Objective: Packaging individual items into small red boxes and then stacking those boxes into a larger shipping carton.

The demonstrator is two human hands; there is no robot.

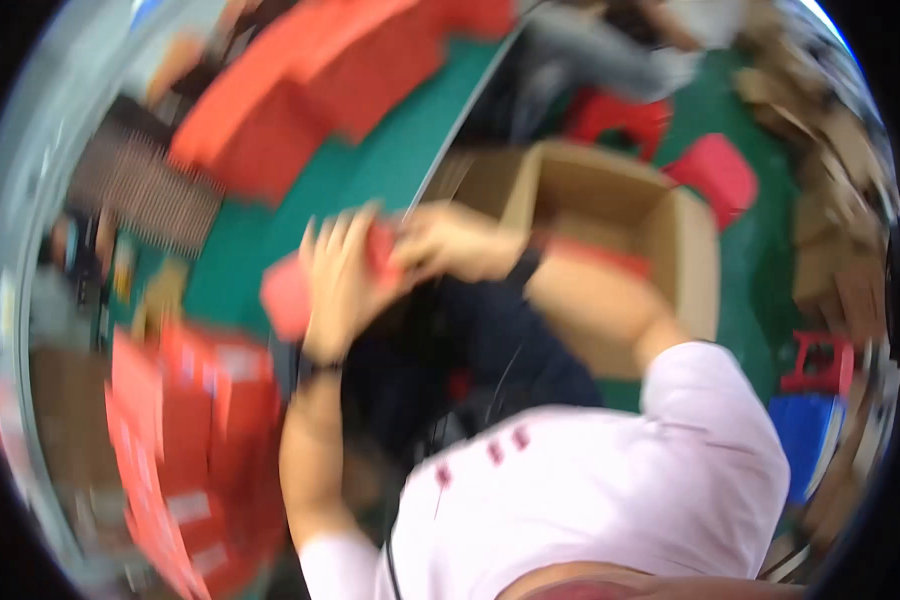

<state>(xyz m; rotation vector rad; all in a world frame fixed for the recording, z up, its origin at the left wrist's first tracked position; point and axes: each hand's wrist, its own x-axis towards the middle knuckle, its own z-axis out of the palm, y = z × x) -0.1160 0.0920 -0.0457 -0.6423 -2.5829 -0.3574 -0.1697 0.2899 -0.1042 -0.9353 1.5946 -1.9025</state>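
Observation:
A small red box (pixel 288 296) is between my hands at the near edge of the green table, its outline smeared by motion. My left hand (pixel 338 265) lies across it, holding it with the fingers pointing away from me. At the box's right end, my right hand (pixel 462 240) has its fingers bent and closed on it. The palms hide much of the box. Just right of my right wrist stands an open cardboard carton (pixel 695 260) with something red inside.
Stacked red boxes (pixel 210 430) stand at my left. A row of larger red boxes (pixel 310 90) covers the far side of the green table (pixel 370 170). Beyond the carton are red stools (pixel 715 175). Flattened cardboard (pixel 830 200) and a blue bin (pixel 805 440) lie at right.

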